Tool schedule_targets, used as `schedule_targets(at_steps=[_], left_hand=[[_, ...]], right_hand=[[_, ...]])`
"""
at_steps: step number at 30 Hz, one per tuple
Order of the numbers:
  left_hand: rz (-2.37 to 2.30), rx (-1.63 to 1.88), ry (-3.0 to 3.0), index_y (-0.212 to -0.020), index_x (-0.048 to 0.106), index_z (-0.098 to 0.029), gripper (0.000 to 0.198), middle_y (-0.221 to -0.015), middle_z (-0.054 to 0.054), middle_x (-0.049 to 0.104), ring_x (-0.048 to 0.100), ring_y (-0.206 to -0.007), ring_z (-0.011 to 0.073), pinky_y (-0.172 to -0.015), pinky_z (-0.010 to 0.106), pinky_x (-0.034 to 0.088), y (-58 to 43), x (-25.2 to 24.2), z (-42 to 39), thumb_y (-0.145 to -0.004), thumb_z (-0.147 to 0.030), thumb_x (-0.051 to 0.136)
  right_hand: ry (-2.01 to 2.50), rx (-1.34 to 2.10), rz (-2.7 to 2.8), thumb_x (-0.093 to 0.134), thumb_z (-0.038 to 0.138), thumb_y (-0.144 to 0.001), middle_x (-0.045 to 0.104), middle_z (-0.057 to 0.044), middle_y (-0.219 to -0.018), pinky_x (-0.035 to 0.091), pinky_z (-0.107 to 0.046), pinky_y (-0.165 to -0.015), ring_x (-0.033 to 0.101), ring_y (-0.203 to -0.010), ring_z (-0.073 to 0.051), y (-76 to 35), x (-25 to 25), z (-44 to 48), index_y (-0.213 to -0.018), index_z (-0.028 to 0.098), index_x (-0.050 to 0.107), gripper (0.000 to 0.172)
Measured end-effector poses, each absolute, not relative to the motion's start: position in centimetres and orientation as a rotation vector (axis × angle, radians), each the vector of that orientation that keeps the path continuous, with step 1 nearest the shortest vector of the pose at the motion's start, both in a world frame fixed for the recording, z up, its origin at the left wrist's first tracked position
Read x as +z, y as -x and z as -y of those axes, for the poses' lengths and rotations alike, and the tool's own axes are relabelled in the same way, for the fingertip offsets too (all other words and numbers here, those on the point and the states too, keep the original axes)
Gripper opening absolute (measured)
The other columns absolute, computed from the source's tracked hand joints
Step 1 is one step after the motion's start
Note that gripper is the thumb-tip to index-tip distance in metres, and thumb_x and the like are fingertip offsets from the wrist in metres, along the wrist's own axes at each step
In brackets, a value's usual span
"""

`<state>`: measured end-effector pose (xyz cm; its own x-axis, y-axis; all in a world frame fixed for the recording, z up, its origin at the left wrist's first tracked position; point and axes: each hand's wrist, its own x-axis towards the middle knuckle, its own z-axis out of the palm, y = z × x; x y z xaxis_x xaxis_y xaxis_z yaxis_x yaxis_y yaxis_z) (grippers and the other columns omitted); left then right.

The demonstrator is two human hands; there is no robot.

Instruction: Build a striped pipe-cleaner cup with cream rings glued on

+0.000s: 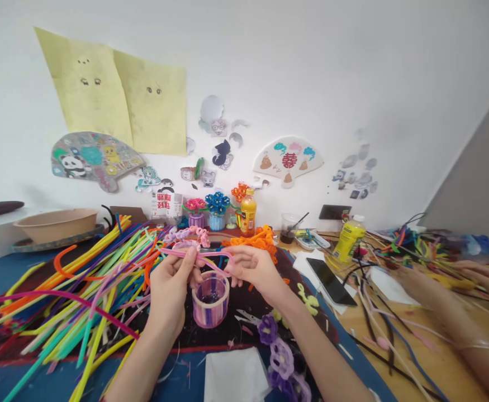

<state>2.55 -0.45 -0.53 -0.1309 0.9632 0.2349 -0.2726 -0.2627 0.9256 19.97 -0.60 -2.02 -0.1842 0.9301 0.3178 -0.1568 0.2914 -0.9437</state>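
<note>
Both hands are raised over a small pink-and-purple striped cup (210, 300). Pink pipe cleaners (217, 254) stretch between them, with a looped end at the right. My left hand (172, 279) pinches them between thumb and fingers. At the looped end, my right hand (250, 268) has its thumb and fingers closed on the same pink pipe cleaners. Curled pink and lilac pieces (198, 235) lie just behind the hands. Purple pipe-cleaner flowers (281, 357) rest beside my right forearm.
Colourful loose pipe cleaners (89, 296) cover the left side. Scissors (248, 317) and white paper (236, 375) lie nearer. Behind stand an orange bottle (248, 213) and blue flowers (217, 203). A phone (331, 282) lies right; another person's hands (420, 285) work at far right.
</note>
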Motion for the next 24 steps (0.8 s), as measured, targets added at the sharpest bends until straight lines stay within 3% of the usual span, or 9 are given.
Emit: schedule_targets(at_steps=[3, 8, 15, 20, 24], left_hand=[[-0.92, 1.575, -1.095, -0.063, 0.062, -0.013, 0.036, -0.042, -0.002, 0.056, 0.042, -0.039, 0.0063, -0.042, 0.018, 0.031, -2.4, -0.5, 0.3, -0.063, -0.046, 0.077], [-0.909, 1.533, -1.104, -0.059, 0.061, -0.014, 0.039, -0.041, -0.003, 0.055, 0.042, -0.038, 0.0062, -0.042, 0.018, 0.03, -2.2, -0.3, 0.3, -0.062, -0.048, 0.078], [-0.89, 1.536, -1.143, -0.061, 0.06, -0.014, 0.038, -0.041, -0.003, 0.055, 0.041, -0.037, 0.0059, -0.041, 0.018, 0.03, -2.1, -0.4, 0.2, -0.064, -0.048, 0.077], [-0.902, 1.553, -1.21, -0.063, 0.06, -0.014, 0.036, -0.045, -0.003, 0.056, 0.043, -0.036, 0.0072, -0.04, 0.02, 0.031, -2.2, -0.5, 0.6, -0.07, -0.047, 0.074], [-0.928, 1.672, -1.226, -0.064, 0.055, -0.017, 0.034, -0.049, -0.004, 0.055, 0.045, -0.042, 0.0078, -0.045, 0.02, 0.035, -2.2, -0.8, 0.5, -0.079, -0.045, 0.067]], right_hand=[[0.789, 1.101, 1.496, 0.087, 0.032, -0.064, 0.069, -0.001, -0.086, 0.049, -0.022, -0.057, 0.061, -0.06, -0.01, -19.9, -2.0, 0.8, -0.119, 0.02, 0.066, 0.06], [0.892, 0.851, 1.604, 0.084, 0.033, -0.068, 0.069, -0.002, -0.083, 0.047, -0.024, -0.06, 0.058, -0.063, -0.012, -19.5, -2.0, 1.2, -0.115, 0.02, 0.071, 0.05], [0.89, 0.876, 1.542, 0.082, 0.034, -0.071, 0.069, -0.001, -0.076, 0.05, -0.027, -0.061, 0.061, -0.06, -0.013, -19.6, -2.2, 1.0, -0.109, 0.02, 0.074, 0.041], [0.931, 0.878, 1.452, 0.079, 0.038, -0.072, 0.066, -0.001, -0.061, 0.05, -0.028, -0.052, 0.061, -0.051, -0.015, -19.3, -2.7, 0.6, -0.087, 0.016, 0.076, 0.027], [0.93, 0.788, 1.487, 0.077, 0.038, -0.075, 0.071, -0.002, -0.071, 0.054, -0.031, -0.06, 0.063, -0.058, -0.016, -19.4, -1.7, 1.6, -0.108, 0.019, 0.071, 0.038]])
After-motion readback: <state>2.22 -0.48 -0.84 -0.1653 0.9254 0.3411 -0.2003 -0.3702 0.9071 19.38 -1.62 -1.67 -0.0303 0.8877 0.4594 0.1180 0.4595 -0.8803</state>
